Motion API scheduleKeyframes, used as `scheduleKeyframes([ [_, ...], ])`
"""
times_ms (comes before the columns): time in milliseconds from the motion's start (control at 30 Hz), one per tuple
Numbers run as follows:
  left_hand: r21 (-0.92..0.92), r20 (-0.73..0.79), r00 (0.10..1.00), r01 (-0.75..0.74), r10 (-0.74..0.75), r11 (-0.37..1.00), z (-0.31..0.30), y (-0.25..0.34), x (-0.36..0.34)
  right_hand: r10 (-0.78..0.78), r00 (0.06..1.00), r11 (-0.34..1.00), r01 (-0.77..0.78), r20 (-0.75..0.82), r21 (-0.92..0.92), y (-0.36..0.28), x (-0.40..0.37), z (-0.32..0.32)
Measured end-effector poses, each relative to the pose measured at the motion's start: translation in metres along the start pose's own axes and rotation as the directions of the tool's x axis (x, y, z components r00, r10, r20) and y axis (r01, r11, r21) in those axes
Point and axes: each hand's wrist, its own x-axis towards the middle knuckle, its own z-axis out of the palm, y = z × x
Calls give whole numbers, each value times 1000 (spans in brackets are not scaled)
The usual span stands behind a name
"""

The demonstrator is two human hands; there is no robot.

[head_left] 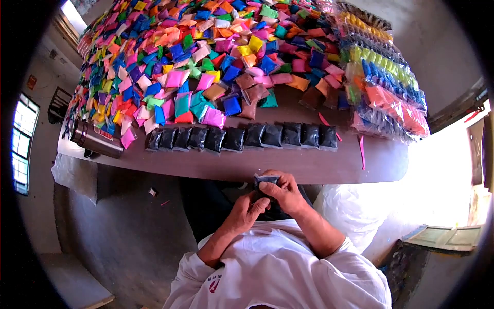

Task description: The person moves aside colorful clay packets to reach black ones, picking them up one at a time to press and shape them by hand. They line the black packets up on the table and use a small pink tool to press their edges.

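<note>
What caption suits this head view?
Left hand and right hand hold a dark packet at a table of colourful packets.

i sit at a long brown table (309,166) over a grey concrete floor (134,232). a barred window (23,139) glows in the pale wall (38,211) at my left; harsh daylight pours through the wide opening (447,165) on my right.

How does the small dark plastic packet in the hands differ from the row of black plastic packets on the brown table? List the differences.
The small dark plastic packet is gripped by the left hand and right hand; the row of black plastic packets lies untouched. The held packet is single and off the brown table, below its near edge; the row sits side by side on it. Both are small, dark-filled pouches.
</note>
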Motion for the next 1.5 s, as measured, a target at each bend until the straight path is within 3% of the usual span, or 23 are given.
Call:
scheduleKeyframes([
  [67,-23,-21,1000,0,-1,1000,-1,2,0,65,998,996,-64,-18,54,-3,-1,1],
  [133,-5,-33,998,61,-61,998,-3,6,-1,86,994,996,-84,65,-38,-3,-2,-4],
  [233,-22,-5,1000,26,-26,999,-4,-1,-3,98,992,993,-91,81,-80,0,-3,-8],
  [567,-15,-25,1000,14,-14,1000,-5,2,-5,92,991,993,-84,94,-83,-3,-2,-9],
  [633,-26,-43,998,48,-49,998,-5,5,-5,80,985,995,-70,155,-71,-2,-1,-10],
  [767,-87,-57,998,29,-34,996,-8,-8,-5,24,994,998,-17,107,-64,-8,-2,-6],
  [833,-148,-53,998,-44,36,988,-11,-14,-5,-200,978,923,211,65,-321,-6,-2,-7],
  [867,-148,-52,998,-43,36,988,-11,-15,-5,-200,978,924,210,64,-321,-5,-1,-10],
  [933,-251,-48,993,-117,108,961,-10,-14,-4,-439,874,635,466,208,-617,-3,2,-14],
  [1000,-243,-49,993,-120,111,963,-10,-10,-4,-415,897,683,418,153,-599,-3,-3,-6],
  [1133,-222,-53,988,-154,146,963,-13,-15,-4,-429,889,556,400,160,-729,-3,-5,5],
  [1233,-171,-70,993,-109,98,979,-14,-14,-5,-448,863,503,459,233,-733,0,-4,1],
  [1300,-114,-107,993,-68,55,991,-13,-10,-6,-396,844,491,526,360,-694,-2,-4,-3],
  [1433,-13,-164,986,-14,12,1000,-11,1,-6,-373,850,565,526,372,-635,-9,-10,-2],
  [1467,-12,-165,986,-15,12,1000,-10,1,-6,-357,930,812,355,87,-463,-5,-15,6],
  [1500,-13,-170,985,-21,19,1000,-9,0,-6,-236,955,961,201,-182,-191,-3,-18,11],
])
